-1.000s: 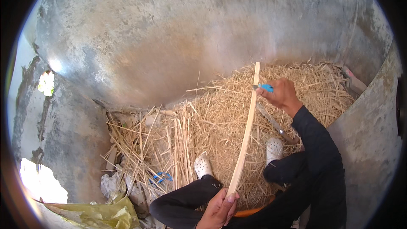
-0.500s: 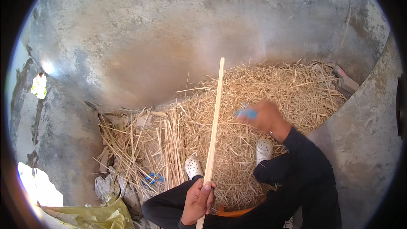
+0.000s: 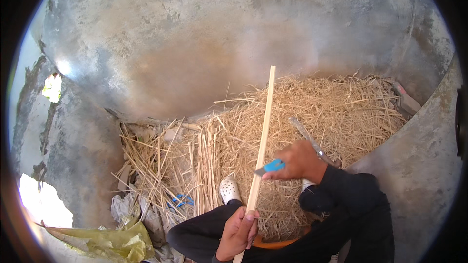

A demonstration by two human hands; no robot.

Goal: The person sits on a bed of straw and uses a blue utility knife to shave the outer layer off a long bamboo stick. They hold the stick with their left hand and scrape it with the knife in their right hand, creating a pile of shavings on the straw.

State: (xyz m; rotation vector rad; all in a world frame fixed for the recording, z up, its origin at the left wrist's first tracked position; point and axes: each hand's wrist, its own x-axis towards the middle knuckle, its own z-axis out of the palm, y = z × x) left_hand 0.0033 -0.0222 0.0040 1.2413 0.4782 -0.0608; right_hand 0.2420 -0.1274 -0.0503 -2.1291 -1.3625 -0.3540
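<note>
A long pale bamboo strip (image 3: 265, 122) stands slanted in front of me, its top end leaning slightly right. My left hand (image 3: 239, 231) is closed around its lower part, thumb lying along the face. Gripped in my right hand (image 3: 299, 161) is a utility knife (image 3: 274, 165) with a blue body. Its grey blade points left and meets the strip above my left hand; whether it cuts in is too small to tell. Beyond my right hand a long metal blade with a handle (image 3: 304, 131) lies on the shavings, partly hidden by that hand.
A heap of straw-coloured shavings (image 3: 341, 102) spreads before a concrete wall (image 3: 195, 44). Loose thin strips (image 3: 207, 165) lie left of it, with blue-handled scissors (image 3: 181, 200) among them. A yellowish plastic sheet (image 3: 112, 243) is at lower left. My white clog (image 3: 229, 190) rests between.
My right hand has come down and left, bringing the utility knife from above the shavings to the bamboo strip. The left hand keeps its hold; the whole view has shifted slightly.
</note>
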